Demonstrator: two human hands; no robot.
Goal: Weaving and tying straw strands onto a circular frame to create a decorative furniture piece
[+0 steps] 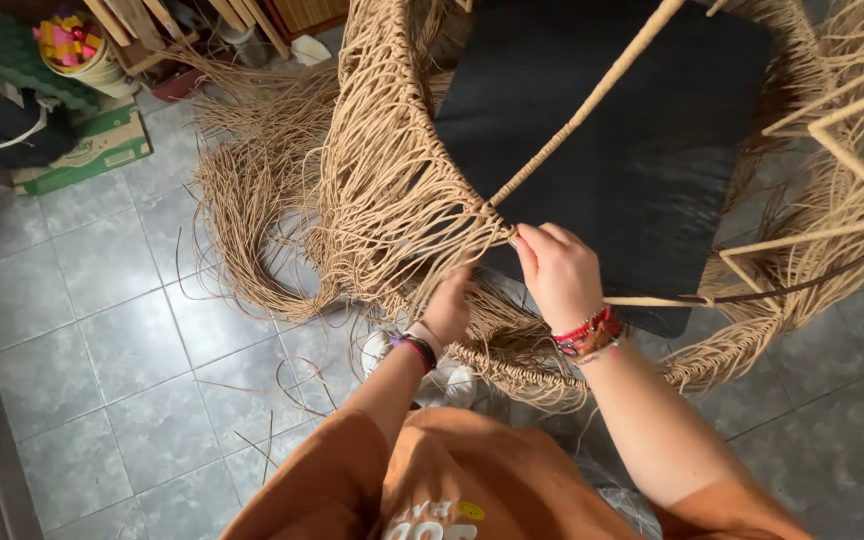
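Observation:
A chair frame wrapped in tan cord [592, 95] stands before me, with a black seat cushion [632, 130] inside it. Many loose tan cords [382, 190] hang from its woven left side and trail over the floor. My right hand [557, 270] pinches a bundle of these cords where they meet a diagonal wrapped bar. My left hand [449, 305] reaches in lower down, its fingers partly hidden among the hanging cords. Both wrists wear bracelets.
Grey floor tiles [102, 330] lie to the left. A green and brown cardboard box [92, 150] and a bucket of coloured items [82, 50] sit at the top left. Wooden slats [202, 20] lean at the back. My orange clothing [432, 480] fills the bottom.

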